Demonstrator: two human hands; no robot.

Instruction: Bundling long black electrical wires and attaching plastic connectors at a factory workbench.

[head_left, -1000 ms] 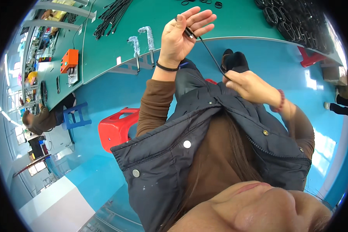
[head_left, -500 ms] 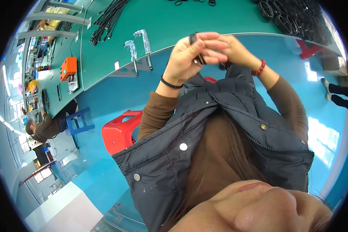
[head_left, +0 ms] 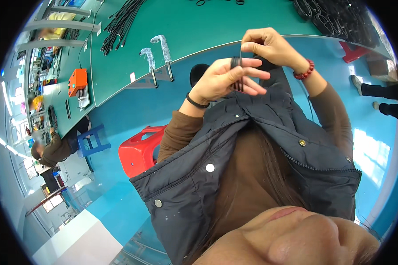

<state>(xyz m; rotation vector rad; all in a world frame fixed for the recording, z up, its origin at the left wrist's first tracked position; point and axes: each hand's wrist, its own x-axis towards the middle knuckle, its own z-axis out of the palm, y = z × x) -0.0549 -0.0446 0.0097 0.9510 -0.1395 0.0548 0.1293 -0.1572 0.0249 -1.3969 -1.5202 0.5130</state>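
Observation:
Several turns of a black cable (head_left: 235,64) are wound around the fingers of my left hand (head_left: 220,77). Its fingertips stick out beyond the loops, and the thumb lies against them. Just above and to the right, my right hand (head_left: 269,47) pinches the strand that rises from the coil, thumb against curled fingers. A thin dark line, perhaps the cable's tail, hangs below my right wrist. Both hands are in front of my dark vest, by the near edge of the green table (head_left: 234,26).
A bundle of straight black cables (head_left: 121,24) and two hooked rods (head_left: 163,51) with wrapped ends lie on the table. Coiled black cables (head_left: 325,24) pile up at the far right. A red stool (head_left: 139,152) stands to my left. A seated person (head_left: 55,148) works farther left.
My right hand has moved up and away from my left hand, drawing the strand taut. My left hand has lowered slightly, and its loops are now in plain sight.

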